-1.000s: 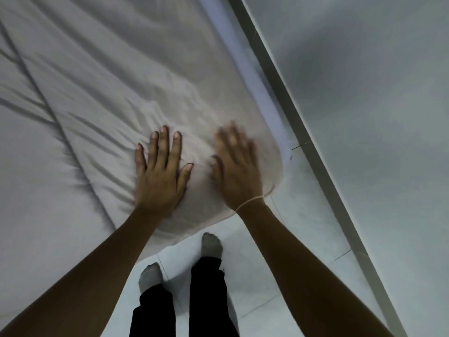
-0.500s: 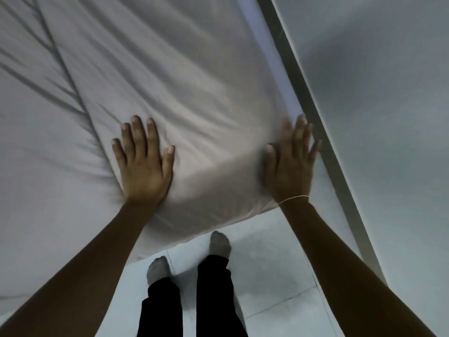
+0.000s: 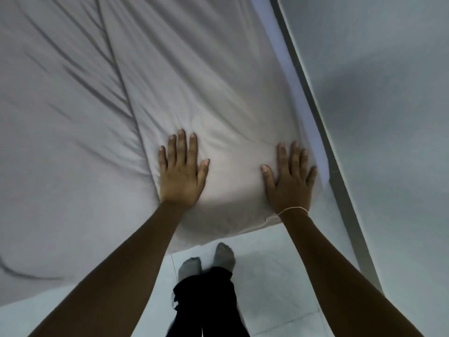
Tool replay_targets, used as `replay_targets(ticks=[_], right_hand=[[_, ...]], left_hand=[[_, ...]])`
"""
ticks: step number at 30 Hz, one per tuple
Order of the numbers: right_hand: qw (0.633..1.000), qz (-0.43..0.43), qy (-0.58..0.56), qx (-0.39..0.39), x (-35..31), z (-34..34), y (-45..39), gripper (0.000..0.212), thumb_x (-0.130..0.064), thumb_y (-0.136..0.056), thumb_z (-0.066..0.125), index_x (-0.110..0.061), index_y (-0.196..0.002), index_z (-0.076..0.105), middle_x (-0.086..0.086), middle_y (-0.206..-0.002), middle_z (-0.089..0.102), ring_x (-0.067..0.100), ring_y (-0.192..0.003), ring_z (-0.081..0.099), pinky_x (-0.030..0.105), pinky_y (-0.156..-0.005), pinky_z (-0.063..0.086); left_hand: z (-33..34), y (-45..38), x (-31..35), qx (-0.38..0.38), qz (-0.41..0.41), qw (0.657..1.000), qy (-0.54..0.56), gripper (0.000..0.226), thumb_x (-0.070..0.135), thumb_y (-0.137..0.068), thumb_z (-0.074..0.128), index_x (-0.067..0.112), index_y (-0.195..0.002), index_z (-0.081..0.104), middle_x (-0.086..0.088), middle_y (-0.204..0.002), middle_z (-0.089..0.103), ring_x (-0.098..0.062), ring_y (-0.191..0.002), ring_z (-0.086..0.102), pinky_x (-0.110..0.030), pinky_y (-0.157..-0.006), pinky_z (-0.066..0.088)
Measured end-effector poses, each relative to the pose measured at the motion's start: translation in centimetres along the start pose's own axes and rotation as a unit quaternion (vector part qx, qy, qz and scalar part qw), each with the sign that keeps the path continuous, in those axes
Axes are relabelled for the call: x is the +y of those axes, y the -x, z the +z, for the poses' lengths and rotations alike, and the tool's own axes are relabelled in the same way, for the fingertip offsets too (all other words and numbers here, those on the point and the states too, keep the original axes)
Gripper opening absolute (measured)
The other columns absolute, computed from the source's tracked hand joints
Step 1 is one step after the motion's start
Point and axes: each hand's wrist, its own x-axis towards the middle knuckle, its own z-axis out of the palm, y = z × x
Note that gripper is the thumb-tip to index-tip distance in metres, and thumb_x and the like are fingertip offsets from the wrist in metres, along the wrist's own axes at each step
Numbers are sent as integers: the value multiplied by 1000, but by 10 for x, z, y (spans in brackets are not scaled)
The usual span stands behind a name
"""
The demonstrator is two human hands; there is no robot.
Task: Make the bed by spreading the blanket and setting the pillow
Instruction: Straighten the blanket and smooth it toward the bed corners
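Flat on one blanket (image 3: 199,76): two hands, left hand (image 3: 181,176), right hand (image 3: 289,183).

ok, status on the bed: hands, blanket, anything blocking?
Left hand and right hand both flat, pressing the blanket at its near corner. Blanket spread, creases on the left. No pillow in view. Nothing in the way.

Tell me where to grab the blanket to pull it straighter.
Probably pinch the blanket at its near corner, coming from the foot of the bed beside the right hand. There the hem hangs free off the edge, so fingers can get under it.
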Motion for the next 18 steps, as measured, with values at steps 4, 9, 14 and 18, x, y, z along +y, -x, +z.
replay_targets(ticks=[4, 9, 14, 18], right_hand=[[992, 19, 17, -125, -15, -35, 21, 69, -60, -96, 17, -25, -152, -2, 8, -161, -1, 32, -148, 1, 51, -120, 8], [985, -4, 46, -165, -27, -137, 59, 66, -57, -97, 21, -27, -152, 4, 8, -161, 4, 33, -148, 2, 50, -120, 9], [994, -22, 19, -103, -50, -239, 91, 63, -55, -98, 22, -27, -153, 7, 6, -161, 6, 31, -148, 2, 49, -119, 11], [998, -41, -13, -55, -61, -290, 97, 62, -53, -98, 29, -26, -152, 15, 6, -160, 13, 32, -148, 7, 50, -117, 15]], left_hand=[[-28, 50, -6, -122, 23, 992, 30, 66, 51, -93, 26, 11, -146, 32, -18, -151, 32, -37, -137, 35, -56, -108, 27], [-131, 94, -2, -168, -17, 984, 57, 93, 69, -85, -12, 13, -147, 30, -18, -150, 34, -39, -133, 40, -61, -102, 34], [-250, 102, 19, -104, 21, 993, 46, 66, 56, -96, 17, 20, -151, 15, -10, -159, 13, -26, -143, 24, -54, -114, 13], [-303, 88, 32, -55, 39, 997, 43, 57, 41, -99, 34, 19, -150, 19, -8, -158, 17, -25, -138, 33, -44, -115, 16]])
